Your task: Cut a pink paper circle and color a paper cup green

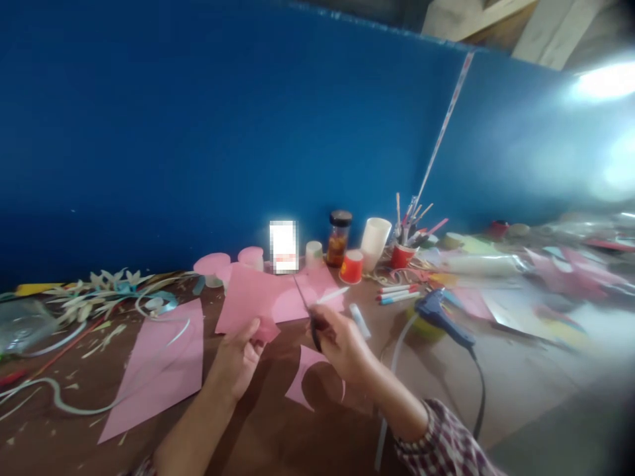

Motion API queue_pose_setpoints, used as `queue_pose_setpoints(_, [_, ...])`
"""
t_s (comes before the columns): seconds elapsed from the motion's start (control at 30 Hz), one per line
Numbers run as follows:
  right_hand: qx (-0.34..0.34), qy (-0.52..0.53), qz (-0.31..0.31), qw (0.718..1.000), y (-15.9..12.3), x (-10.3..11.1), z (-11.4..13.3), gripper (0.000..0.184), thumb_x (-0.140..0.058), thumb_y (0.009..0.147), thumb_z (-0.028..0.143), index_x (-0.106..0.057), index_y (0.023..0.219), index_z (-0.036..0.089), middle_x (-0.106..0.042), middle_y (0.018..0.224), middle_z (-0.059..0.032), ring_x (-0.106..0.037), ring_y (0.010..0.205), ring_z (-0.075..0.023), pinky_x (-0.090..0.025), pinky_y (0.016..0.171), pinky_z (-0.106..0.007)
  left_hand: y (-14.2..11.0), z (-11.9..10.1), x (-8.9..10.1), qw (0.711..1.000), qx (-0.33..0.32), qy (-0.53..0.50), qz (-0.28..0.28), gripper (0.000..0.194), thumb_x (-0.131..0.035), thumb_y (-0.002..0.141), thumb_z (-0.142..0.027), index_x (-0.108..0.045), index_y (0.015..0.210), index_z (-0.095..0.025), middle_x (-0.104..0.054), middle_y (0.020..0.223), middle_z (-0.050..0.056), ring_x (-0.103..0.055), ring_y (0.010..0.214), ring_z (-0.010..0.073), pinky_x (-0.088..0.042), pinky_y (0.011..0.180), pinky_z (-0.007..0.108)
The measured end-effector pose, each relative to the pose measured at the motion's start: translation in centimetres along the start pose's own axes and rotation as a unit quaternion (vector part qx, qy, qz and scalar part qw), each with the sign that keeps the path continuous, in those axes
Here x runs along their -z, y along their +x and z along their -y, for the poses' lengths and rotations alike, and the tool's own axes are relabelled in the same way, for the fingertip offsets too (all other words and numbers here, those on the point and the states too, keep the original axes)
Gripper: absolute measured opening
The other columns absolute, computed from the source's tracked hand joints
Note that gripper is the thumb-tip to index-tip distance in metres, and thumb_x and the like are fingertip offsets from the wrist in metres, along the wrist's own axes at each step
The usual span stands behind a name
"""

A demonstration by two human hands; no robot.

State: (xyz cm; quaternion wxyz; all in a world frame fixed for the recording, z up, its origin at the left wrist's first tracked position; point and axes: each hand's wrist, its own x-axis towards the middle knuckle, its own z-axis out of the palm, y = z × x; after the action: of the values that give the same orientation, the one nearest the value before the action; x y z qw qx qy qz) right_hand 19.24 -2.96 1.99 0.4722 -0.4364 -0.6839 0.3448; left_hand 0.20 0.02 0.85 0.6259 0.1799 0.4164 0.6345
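Observation:
My left hand (245,354) pinches the lower edge of a sheet of pink paper (248,297), held up over the brown table. In my right hand (342,340) is a pair of scissors (312,320), fingers wrapped round the dark handles and blades pointing up and away, just right of the paper. More pink paper (325,281) lies behind the blades. Below the scissors rests a pink offcut (303,380) with a round hole cut from it. Left of my forearm a larger pink sheet (163,363) lies flat.
A blue glue gun (444,317) with a trailing cord lies at right, near several markers (397,294). Along the blue wall stand a dark-lidded jar (338,238), a red cup (352,266), a white cup (376,241) and a brush holder (403,256). Pale leaf-like strips (109,291) clutter the left.

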Motion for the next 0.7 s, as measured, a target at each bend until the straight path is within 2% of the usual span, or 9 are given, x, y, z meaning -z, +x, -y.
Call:
queue_pose_setpoints(0.1, [-0.001,-0.032,0.018,0.999,-0.2,0.1,0.7,0.029,-0.054,0.080,0.011,-0.057,0.107,0.021,-0.062,0.083,0.0002,-0.059,0.072,-0.0129,-0.046,0.065,-0.020,0.2,-0.1,0.2,0.997,0.025,-0.072,0.023,0.008,-0.063,0.075,-0.006,-0.064,0.071,-0.013,-0.068,0.074,0.000,-0.065,0.068,0.0093,-0.056,0.068,0.021])
queue_pose_setpoints(0.17, [-0.001,-0.060,0.027,0.998,-0.3,0.2,1.1,0.018,-0.061,0.079,0.018,-0.058,0.097,0.020,-0.058,0.076,0.0024,-0.054,0.065,-0.0111,-0.043,0.060,-0.019,0.2,-0.2,0.2,0.994,0.040,-0.106,0.010,0.015,-0.059,0.078,-0.005,-0.061,0.066,-0.013,-0.066,0.067,0.000,-0.064,0.062,0.0083,-0.056,0.063,0.019])
queue_pose_setpoints(0.23, [-0.005,-0.089,0.031,0.996,-0.4,0.3,1.3,0.016,-0.066,0.077,0.022,-0.057,0.089,0.019,-0.053,0.071,0.0040,-0.048,0.061,-0.0098,-0.039,0.056,-0.019,0.0,-0.2,0.1,0.990,0.064,-0.127,-0.005,0.016,-0.055,0.080,-0.001,-0.063,0.072,-0.012,-0.067,0.068,0.000,-0.064,0.061,0.0075,-0.054,0.058,0.016])
queue_pose_setpoints(0.3, [-0.016,-0.095,0.046,0.994,-0.4,0.2,1.3,0.018,-0.067,0.076,0.024,-0.056,0.089,0.019,-0.050,0.070,0.0044,-0.045,0.060,-0.0094,-0.037,0.054,-0.019,-0.4,-0.2,-0.1,0.989,0.080,-0.122,-0.009,0.016,-0.056,0.080,0.000,-0.063,0.072,-0.011,-0.067,0.065,0.000,-0.063,0.057,0.0068,-0.052,0.053,0.014])
queue_pose_setpoints(0.43, [-0.020,-0.105,0.075,0.991,-0.5,-0.2,0.8,0.017,-0.064,0.078,0.023,-0.057,0.093,0.018,-0.052,0.072,0.0037,-0.046,0.061,-0.0098,-0.038,0.055,-0.020,-1.0,0.4,-0.3,0.992,0.075,-0.095,0.037,0.006,-0.070,0.072,-0.008,-0.066,0.075,-0.011,-0.070,0.069,0.001,-0.065,0.061,0.0099,-0.053,0.059,0.018])
queue_pose_setpoints(0.57, [-0.024,-0.103,0.086,0.991,-0.7,-0.6,0.6,0.018,-0.063,0.078,0.022,-0.059,0.095,0.018,-0.057,0.074,0.0022,-0.049,0.063,-0.0117,-0.038,0.056,-0.022,-1.6,0.9,-0.4,0.994,0.068,-0.064,0.054,0.018,-0.079,0.064,-0.018,-0.068,0.078,-0.014,-0.071,0.073,0.001,-0.066,0.066,0.0123,-0.052,0.061,0.020])
queue_pose_setpoints(0.7, [-0.062,-0.039,0.100,0.992,-0.8,-0.7,0.5,0.011,-0.061,0.081,0.023,-0.060,0.090,0.017,-0.060,0.074,-0.0001,-0.053,0.066,-0.0140,-0.040,0.057,-0.023,-2.1,1.5,-0.4,0.998,0.057,-0.001,0.037,0.023,-0.080,0.064,-0.027,-0.067,0.079,-0.015,-0.071,0.070,0.003,-0.065,0.061,0.0160,-0.051,0.056,0.025])
